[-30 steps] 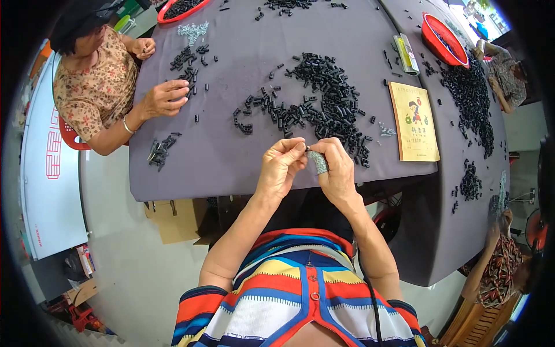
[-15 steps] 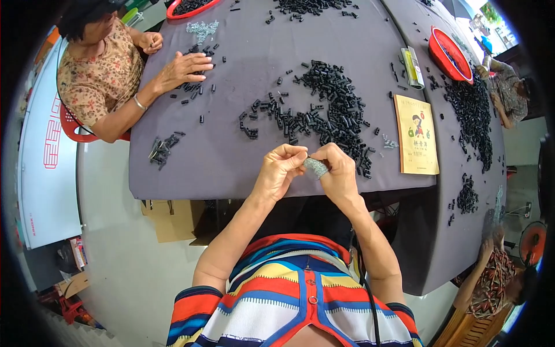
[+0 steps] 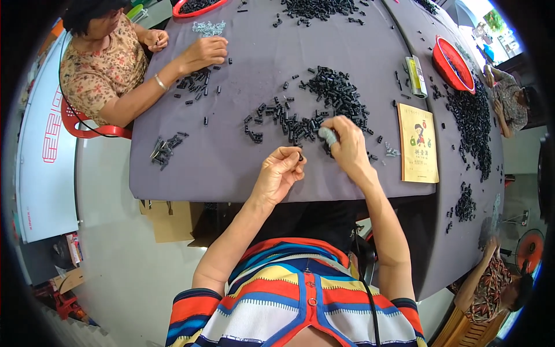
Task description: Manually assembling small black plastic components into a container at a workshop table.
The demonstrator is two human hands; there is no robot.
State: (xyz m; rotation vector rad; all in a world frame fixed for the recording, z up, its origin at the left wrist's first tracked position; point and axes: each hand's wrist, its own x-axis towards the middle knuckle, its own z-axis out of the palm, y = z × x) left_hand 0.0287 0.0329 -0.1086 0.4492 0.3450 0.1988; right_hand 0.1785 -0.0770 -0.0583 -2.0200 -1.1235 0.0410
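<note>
Both hands pinch small parts: left hand (image 3: 281, 169) a black piece, right hand (image 3: 345, 140) beside yellow booklet (image 3: 417, 143).

Hands separate: right hand (image 3: 346, 141) now reaches into the black parts pile (image 3: 324, 107); left hand (image 3: 281, 172) stays back, pinching one part.

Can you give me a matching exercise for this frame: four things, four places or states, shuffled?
Things:
1. left hand
2. right hand
3. yellow booklet
4. red tray

Places or states:
A. lies flat, right of the central pile of small black parts
B. reaches into the pile, a small grey piece in its fingers
C. far right on the grey table, black parts inside
D. pinches one small black part near the table's front edge

Pairs: 1-D, 2-B, 3-A, 4-C
</note>
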